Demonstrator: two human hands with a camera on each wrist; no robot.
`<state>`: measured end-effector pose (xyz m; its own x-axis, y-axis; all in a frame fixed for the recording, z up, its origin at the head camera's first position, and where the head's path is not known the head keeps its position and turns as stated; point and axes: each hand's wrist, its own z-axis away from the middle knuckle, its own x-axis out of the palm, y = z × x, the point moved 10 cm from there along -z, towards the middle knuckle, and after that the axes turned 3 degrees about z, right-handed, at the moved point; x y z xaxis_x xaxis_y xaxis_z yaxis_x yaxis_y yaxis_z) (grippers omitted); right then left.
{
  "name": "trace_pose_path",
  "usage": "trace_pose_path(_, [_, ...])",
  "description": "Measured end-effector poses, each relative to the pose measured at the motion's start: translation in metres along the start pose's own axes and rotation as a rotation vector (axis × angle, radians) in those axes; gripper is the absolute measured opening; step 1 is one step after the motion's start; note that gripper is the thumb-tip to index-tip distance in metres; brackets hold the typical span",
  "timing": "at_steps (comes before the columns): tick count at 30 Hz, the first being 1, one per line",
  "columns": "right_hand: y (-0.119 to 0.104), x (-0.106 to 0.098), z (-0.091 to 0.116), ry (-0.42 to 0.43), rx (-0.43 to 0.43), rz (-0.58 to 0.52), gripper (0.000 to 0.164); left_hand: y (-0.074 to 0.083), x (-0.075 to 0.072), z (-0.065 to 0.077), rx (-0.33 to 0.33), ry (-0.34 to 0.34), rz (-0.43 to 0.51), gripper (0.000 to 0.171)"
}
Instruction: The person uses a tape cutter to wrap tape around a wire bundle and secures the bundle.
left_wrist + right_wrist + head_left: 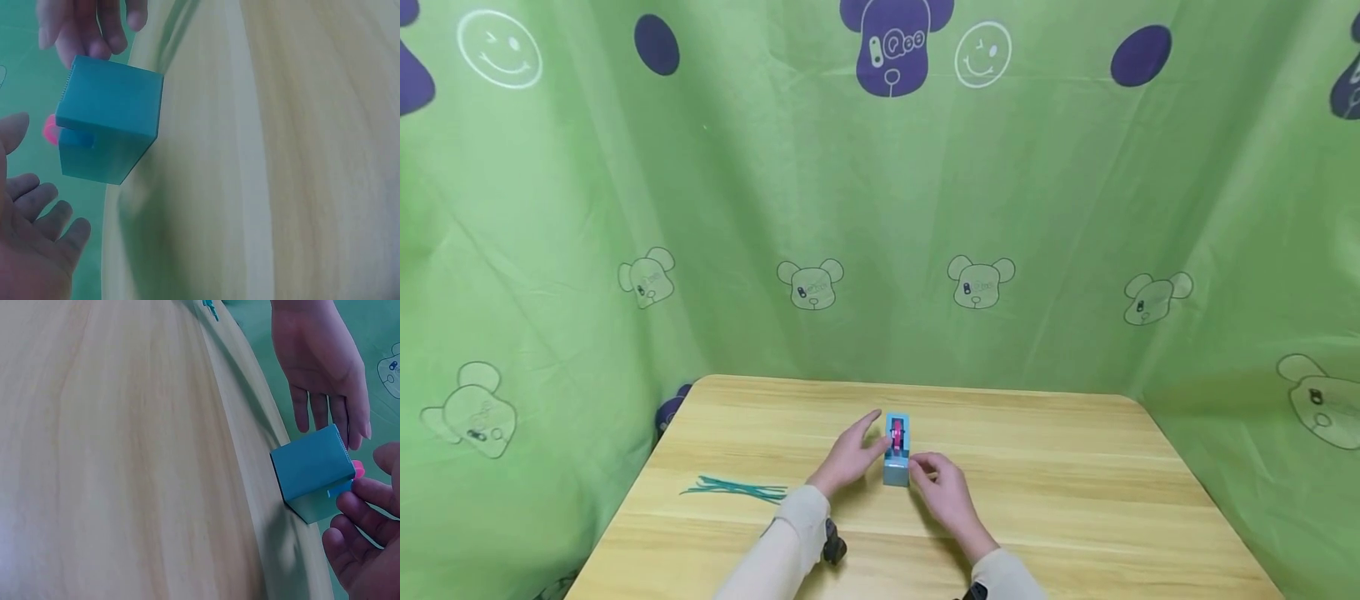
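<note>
A blue tape dispenser (896, 471) with a pink wheel (897, 433) in its upper slot stands upright on the table. To its left is my left hand (852, 454), its fingers extended and its thumb close to the slot. My right hand (942, 490) is at the dispenser's near right side, fingers loosely bent and fingertips close to its wall. In the right wrist view, the right fingertips (347, 501) overlap the dispenser's edge; whether they touch it I cannot tell. In the left wrist view, my left hand (37, 244) holds nothing.
Several thin teal strips (733, 487) lie loosely bunched on the wooden table (1075, 500), left of my left forearm. Green patterned curtains (880, 208) hang behind the table and at both sides. Black straps with small devices (832, 542) sit at the wrists.
</note>
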<state>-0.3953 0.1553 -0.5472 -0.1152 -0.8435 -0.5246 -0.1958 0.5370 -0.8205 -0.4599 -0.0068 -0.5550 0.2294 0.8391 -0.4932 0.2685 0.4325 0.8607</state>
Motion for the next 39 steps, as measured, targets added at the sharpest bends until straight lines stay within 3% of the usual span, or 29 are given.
trace_pose_path(8, [-0.002,0.004,-0.001,-0.002,-0.003,-0.006,0.021,-0.001,0.003,-0.001,-0.039,-0.006,0.058,0.067])
trace_pose_path(22, [-0.001,0.014,-0.003,-0.008,-0.005,-0.029,0.017,-0.005,0.009,-0.006,-0.014,-0.031,0.166,0.060])
trace_pose_path(30, [0.005,0.021,-0.007,-0.022,0.068,-0.094,0.016,-0.006,0.015,-0.009,0.000,-0.042,0.224,0.058])
trace_pose_path(39, [0.010,0.025,-0.010,-0.028,0.110,-0.139,0.017,-0.009,0.018,-0.013,0.007,-0.037,0.225,0.057])
